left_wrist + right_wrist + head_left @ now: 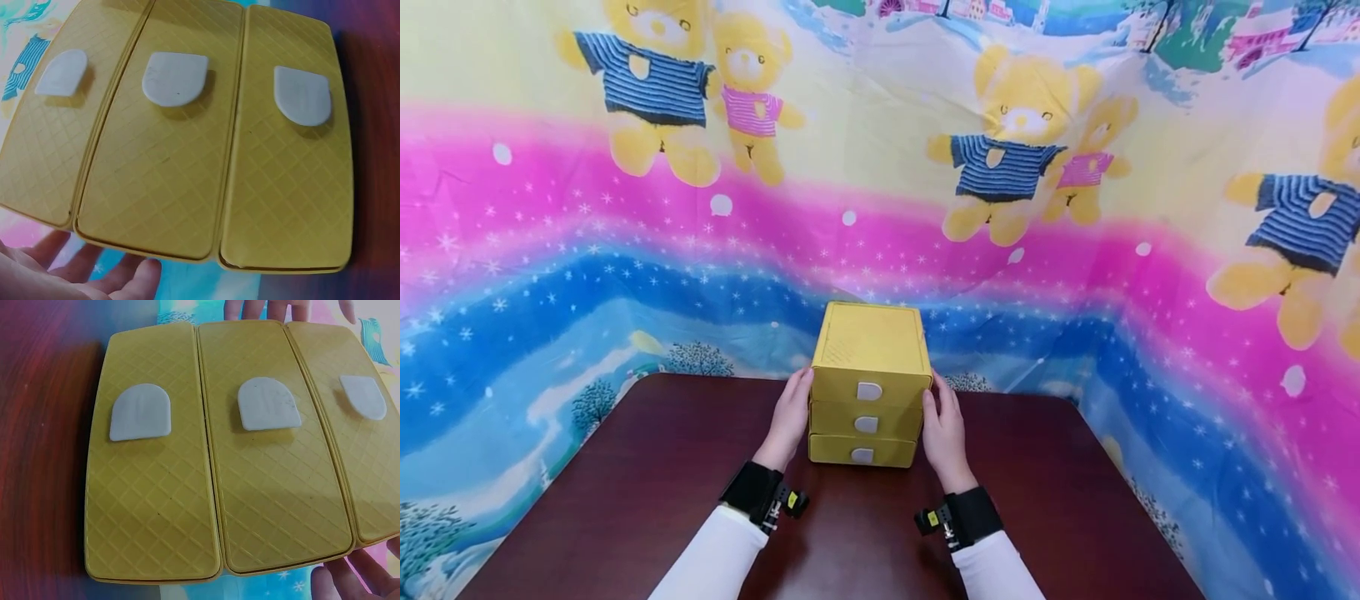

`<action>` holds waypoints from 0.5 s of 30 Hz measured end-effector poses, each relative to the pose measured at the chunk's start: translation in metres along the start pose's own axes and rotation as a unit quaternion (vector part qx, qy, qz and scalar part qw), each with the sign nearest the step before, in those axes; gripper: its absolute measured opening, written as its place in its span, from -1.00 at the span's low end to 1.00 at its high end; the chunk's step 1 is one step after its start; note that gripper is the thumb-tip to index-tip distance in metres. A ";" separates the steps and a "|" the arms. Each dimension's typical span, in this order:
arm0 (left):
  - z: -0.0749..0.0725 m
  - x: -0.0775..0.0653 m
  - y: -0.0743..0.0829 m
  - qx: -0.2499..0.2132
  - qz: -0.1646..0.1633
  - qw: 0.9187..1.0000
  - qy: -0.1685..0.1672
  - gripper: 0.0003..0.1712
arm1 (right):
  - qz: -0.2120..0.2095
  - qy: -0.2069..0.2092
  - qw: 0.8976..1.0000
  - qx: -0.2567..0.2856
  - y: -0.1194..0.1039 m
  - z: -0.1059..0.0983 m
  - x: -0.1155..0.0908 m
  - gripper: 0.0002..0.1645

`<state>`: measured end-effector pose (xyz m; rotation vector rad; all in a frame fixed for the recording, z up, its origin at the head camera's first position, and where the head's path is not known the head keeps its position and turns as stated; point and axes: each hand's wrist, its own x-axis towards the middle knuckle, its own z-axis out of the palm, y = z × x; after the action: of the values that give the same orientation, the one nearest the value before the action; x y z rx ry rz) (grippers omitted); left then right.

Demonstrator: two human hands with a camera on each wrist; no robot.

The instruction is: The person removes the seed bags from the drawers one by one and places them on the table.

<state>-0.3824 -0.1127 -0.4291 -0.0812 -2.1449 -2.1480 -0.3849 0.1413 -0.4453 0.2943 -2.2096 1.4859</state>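
A yellow three-drawer storage box [876, 337] stands on the table with all its drawer fronts closed. Each front has a pale rounded pull tab [866, 424]. My left hand [788, 418] lies along the box's left side, and my right hand [945, 432] lies along its right side, both near the top drawer. In the left wrist view, the fingers [128, 281] extend beside the quilted drawer fronts [156, 162]. From the right wrist, the right hand [350, 578] shows at the box's lower edge, partly hidden behind it.
The dark reddish-brown table [692, 442] extends around the box. Behind it hangs a colourful cloth [880, 242] printed with bears and snow, reaching down along the back and side edges of the table. Both wrists wear black straps [973, 517] with small cameras.
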 end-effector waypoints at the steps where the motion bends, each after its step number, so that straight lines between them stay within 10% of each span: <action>1: -0.001 -0.001 -0.002 -0.005 0.004 1.000 -0.003 -0.26 | 0.000 0.000 1.000 -0.002 0.000 0.000 -0.002 -0.41; 15: -0.011 -0.011 -0.009 0.001 0.042 0.999 -0.005 -0.34 | -0.126 0.101 0.983 -0.091 -0.021 0.003 -0.015 -0.51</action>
<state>-0.3717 -0.1233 -0.4390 -0.1799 -2.1087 -2.1034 -0.3639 0.1295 -0.4357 0.3330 -2.0429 1.1193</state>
